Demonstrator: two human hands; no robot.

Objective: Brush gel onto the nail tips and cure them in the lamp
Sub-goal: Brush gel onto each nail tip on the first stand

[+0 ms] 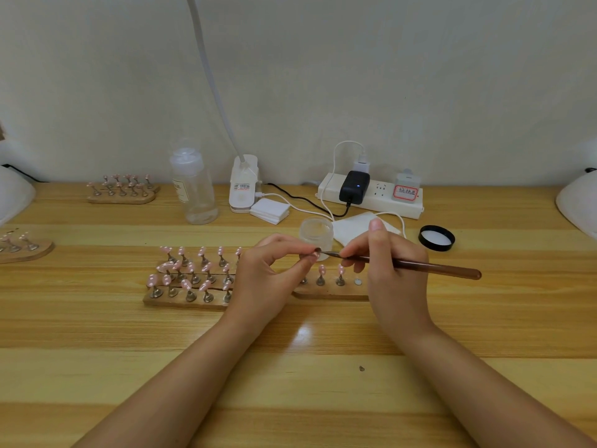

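My left hand (274, 273) pinches a small nail tip on its stand (315, 252) between thumb and fingers, lifted above the wooden holders. My right hand (392, 270) grips a brown gel brush (429, 266), whose bristle end touches that nail tip. Behind them stands an open frosted gel jar (316, 232). Several pink nail tips on metal stands (190, 276) fill the wooden boards on the left, and two more (331, 274) stand on a wooden board (329, 291) under my hands. A white curing lamp (578, 205) shows only at the right edge.
The jar's black lid (436, 237) lies right of the jar. At the back stand a clear bottle (193, 185), a desk lamp base (243, 184), cotton pads (269, 211) and a power strip (371, 195). More nail boards (122, 190) sit far left.
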